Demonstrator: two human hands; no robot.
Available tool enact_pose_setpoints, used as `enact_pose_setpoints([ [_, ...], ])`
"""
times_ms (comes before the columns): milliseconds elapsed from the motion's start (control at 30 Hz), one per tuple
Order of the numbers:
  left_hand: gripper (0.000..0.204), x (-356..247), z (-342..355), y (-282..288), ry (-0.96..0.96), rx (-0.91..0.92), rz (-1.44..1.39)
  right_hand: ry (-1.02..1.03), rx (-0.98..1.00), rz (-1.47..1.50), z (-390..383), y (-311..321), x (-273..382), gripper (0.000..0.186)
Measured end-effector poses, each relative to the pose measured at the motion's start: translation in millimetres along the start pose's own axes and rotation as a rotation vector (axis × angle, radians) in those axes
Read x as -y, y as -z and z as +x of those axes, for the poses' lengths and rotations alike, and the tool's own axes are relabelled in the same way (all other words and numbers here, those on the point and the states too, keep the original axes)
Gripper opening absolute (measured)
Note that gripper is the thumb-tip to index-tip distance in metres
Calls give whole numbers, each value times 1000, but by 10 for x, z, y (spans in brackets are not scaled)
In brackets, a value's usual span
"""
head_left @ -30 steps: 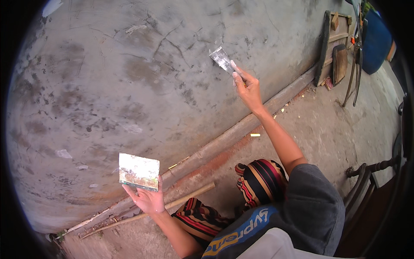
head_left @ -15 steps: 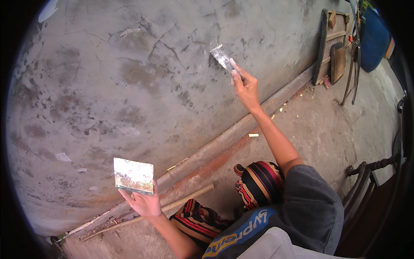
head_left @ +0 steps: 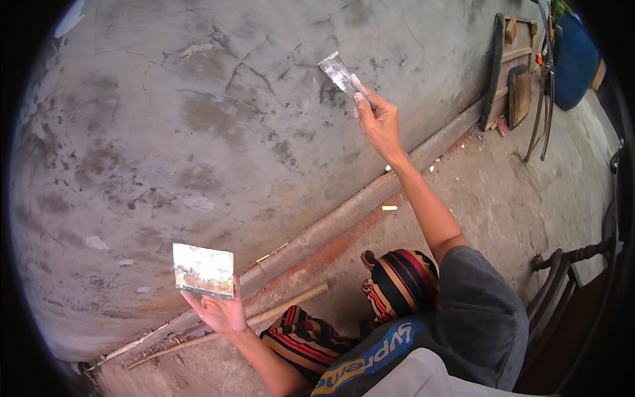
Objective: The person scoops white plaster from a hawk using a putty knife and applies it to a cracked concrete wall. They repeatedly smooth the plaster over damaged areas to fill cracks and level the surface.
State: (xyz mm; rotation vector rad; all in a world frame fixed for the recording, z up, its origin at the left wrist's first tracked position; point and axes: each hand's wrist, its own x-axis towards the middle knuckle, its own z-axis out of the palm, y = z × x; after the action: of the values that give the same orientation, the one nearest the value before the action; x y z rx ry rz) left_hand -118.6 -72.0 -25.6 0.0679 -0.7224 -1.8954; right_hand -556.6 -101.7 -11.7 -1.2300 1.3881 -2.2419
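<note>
In my right hand [head_left: 379,122] is a putty knife [head_left: 337,71], its handle gripped between thumb and fingers. The smeared metal blade points up and left, at or close to the grey wall [head_left: 198,152]; whether it touches I cannot tell. Lower left, my left hand [head_left: 221,312] supports a flat rectangular plate [head_left: 204,293] from below, thumb and fingers along its near edge. White paste-like material [head_left: 202,261] covers much of the plate, with a brownish band lower down. Cracks, dark stains and a few pale patches mark the wall.
A low ledge [head_left: 317,231] runs along the wall's foot, with a long wooden stick [head_left: 284,306] on the ground beside it. At the far right a wooden frame [head_left: 509,73] leans on the wall near a blue container [head_left: 574,63]. Dark wooden furniture [head_left: 562,264] stands at right.
My right hand has moved slightly up the wall with the putty knife, and the blade has shifted up and a little left. My left hand and the plate have hardly moved.
</note>
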Motion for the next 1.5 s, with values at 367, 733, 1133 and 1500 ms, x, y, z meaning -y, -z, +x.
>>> enact_pose_setpoints([
  [367, 55, 30, -3, 55, -6, -158, -70, 121, -5, -213, -106, 77, -95, 34],
  [733, 51, 70, 54, 1, 46, -4, -16, 134, 1, -292, -48, -24, 239, 36],
  [1133, 54, 37, 29, 106, 26, -140, -73, 251, -103, -251, 174, 161, -90, 40],
  [1500, 51, 67, 65, 45, 83, -23, 46, 327, -225, -368, 441, 451, 4, 40],
])
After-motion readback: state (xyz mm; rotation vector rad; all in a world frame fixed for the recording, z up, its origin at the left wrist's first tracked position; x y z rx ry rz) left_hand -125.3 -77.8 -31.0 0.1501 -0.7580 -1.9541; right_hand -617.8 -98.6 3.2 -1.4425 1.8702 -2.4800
